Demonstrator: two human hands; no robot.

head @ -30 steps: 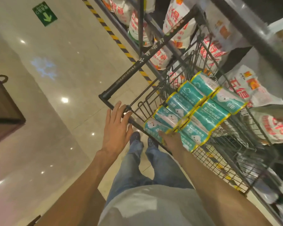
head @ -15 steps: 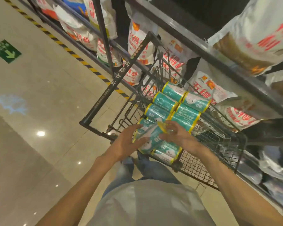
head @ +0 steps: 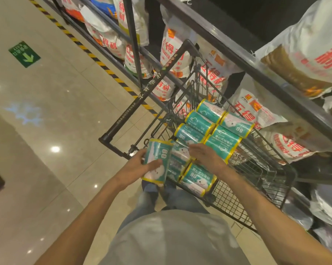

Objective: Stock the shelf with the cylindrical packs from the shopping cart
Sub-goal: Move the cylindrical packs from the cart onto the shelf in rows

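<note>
— What are my hands doing right now?

— Your left hand (head: 136, 170) is gripping one teal cylindrical pack (head: 157, 163) with yellow end bands, thumb curled across its front, fingers wrapped behind. You are holding it upright at the near left corner of the shopping cart (head: 257, 180), just outside the wire rim and touching the next pack (head: 178, 159) in the basket.

— And my right?

— Your right hand (head: 205, 154) is lying on top of the packs at the near end of the cart, fingers curving down over them. I cannot tell whether it is actually pinching one or only resting there.

— Where are the other packs sitting?

— The remaining packs (head: 216, 127) are lying on their sides in two rows, touching one another, running from the near end of the basket toward the far end. One more (head: 197, 178) is lying against the near rim, just below your right wrist.

— And the shelf?

— The dark metal shelf (head: 243, 60) is running along the cart's right side, just beside it, carrying white sacks with red lettering (head: 216, 73).
</note>
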